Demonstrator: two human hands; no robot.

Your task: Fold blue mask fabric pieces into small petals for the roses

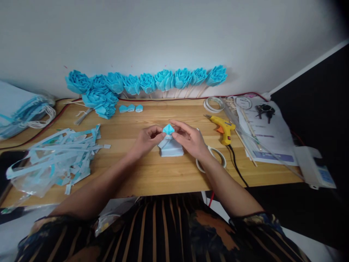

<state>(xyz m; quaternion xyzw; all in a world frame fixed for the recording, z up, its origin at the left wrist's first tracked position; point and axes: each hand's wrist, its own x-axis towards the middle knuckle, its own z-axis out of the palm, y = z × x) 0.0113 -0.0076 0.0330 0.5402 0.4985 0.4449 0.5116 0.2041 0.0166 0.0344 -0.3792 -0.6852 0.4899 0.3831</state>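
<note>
Between my two hands is a small blue folded petal (168,129) with a pointed top and creases meeting in its middle. My left hand (148,140) pinches its left lower corner between thumb and forefinger. On the other side, my right hand (191,139) grips the right corner, its thumb in front and forefinger stretched behind the tip. Just below lies a stack of pale blue-white fabric pieces (171,150) on the wooden table (136,178). Three finished-looking folded petals (131,108) sit in a row farther back.
Blue fabric flowers (147,83) on sticks lean along the wall. Cut strips (68,156) are heaped at left, near bundled face masks (21,112). To the right are a yellow glue gun (224,128), tape rolls (214,104), scissors-like white rings (224,160), papers (275,134) and keys (265,110).
</note>
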